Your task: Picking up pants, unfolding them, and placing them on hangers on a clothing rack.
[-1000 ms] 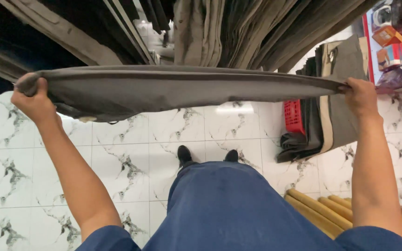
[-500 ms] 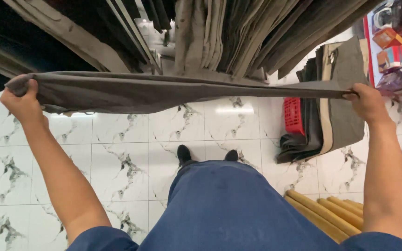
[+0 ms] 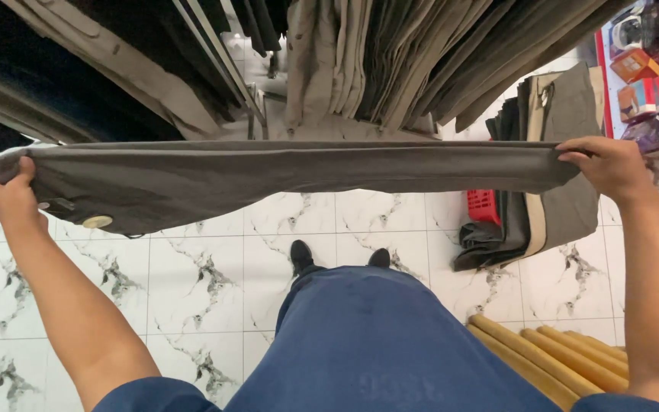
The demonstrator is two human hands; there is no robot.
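Head view: grey trousers (image 3: pixel 268 179) stretched flat and level at chest height, in front of rack of hanging trousers (image 3: pixel 390 61); folded lengthwise already by the look, not yet hung or put down. Left hand (image 3: pixel 9 198) clenched on waistband end, button visible just beside. Right hand (image 3: pixel 608 168) pinching hem end. Both arms out wide, cloth taut between. White tiled floor (image 3: pixel 192 275) below.

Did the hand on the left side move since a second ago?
Yes. The left hand has slid outward toward the picture's left edge and slightly down, away from the black shoes on the tiled floor, stretching the grey trousers wider.
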